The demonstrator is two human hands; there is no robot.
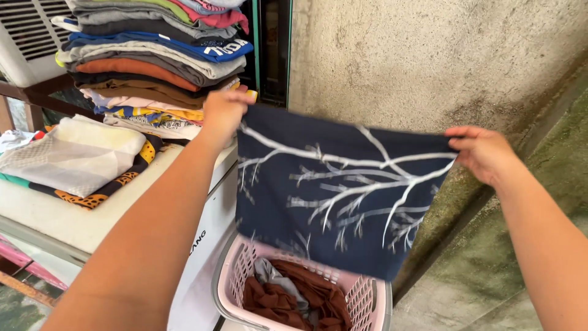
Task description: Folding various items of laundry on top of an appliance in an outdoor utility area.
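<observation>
The left hand (223,113) and right hand (484,153) each pinch a top corner of the dark blue cloth (334,190) above the pink basket (367,300); a loose pinch could drop it in.

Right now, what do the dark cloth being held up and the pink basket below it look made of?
Dark cloth: soft matte knit fabric, probably cotton; it drapes limply between both hands.
Pink basket: moulded plastic, slightly glossy, with slotted walls.
</observation>
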